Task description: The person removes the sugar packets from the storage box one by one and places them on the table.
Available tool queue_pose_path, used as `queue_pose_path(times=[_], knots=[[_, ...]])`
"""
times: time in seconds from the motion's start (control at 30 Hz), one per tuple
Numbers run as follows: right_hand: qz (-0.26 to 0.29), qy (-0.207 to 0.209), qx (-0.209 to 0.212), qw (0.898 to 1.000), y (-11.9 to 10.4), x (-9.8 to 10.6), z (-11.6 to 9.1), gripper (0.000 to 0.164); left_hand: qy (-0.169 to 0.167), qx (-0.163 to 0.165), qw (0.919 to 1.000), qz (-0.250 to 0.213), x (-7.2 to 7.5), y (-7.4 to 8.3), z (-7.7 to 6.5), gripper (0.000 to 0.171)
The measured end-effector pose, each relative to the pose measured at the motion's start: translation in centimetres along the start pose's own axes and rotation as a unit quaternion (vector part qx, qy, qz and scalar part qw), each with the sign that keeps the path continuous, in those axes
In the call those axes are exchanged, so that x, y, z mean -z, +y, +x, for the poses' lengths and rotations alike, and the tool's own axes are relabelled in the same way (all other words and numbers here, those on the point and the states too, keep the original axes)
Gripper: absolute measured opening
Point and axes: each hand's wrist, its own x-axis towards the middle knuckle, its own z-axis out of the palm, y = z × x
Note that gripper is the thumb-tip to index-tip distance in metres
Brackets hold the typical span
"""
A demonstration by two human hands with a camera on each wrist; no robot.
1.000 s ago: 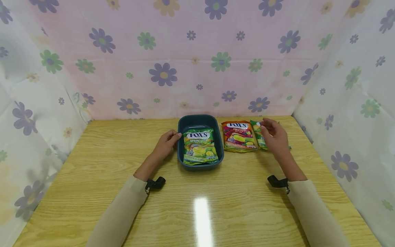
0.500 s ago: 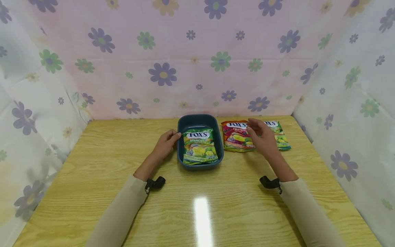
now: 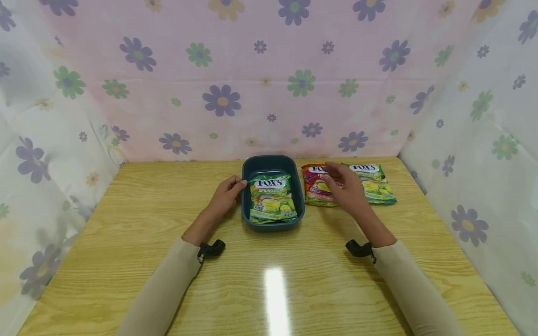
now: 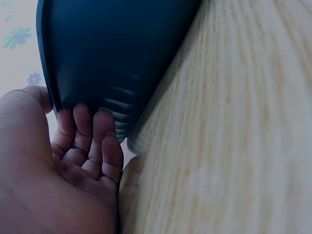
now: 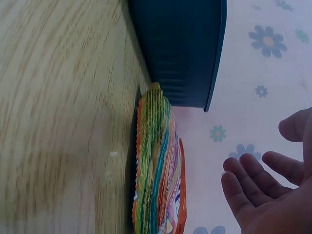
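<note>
Nearest to the viewpoint, a beige fabric left sleeve (image 3: 157, 289) and a matching right sleeve (image 3: 414, 289) were seen reaching over a pale wood-grained tabletop (image 3: 328, 294), which was streaked by a white reflection (image 3: 276, 303). A black bent wrist mount (image 3: 212, 248) was worn at the left wrist, and another black mount (image 3: 359, 248) at the right.

Farther off, the near-left rim of a dark teal, round-cornered rectangular plastic bin (image 3: 273, 227) was pinched by the left hand (image 3: 224, 196), its curled fingers laid against the outer wall. The bin was set between the hands, and in it a glossy green candy packet (image 3: 272, 200) marked "FOX'S SPRING TEA" was laid flat, face up.

Nothing was held by the right hand (image 3: 346, 186); its fingers were spread loosely above a glossy red candy packet (image 3: 316, 186), and a gap was shown between them in the right wrist view. The red packet was placed just beside the bin and was partly covered from sight by that hand. Just beyond the hand's right side, a second green packet (image 3: 375, 184) was placed.

Behind everything, a pink flower-printed cloth (image 3: 265, 93) was hung.
</note>
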Motion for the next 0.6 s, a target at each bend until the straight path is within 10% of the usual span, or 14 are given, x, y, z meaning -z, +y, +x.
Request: queue_pose_path(times=[0.6], knots=[[0.021,-0.040,0.025,0.999,-2.0,-2.7,0.8,0.036,-0.001,0.000,1.0000,0.001,0.1,-0.4,0.1,0.035]])
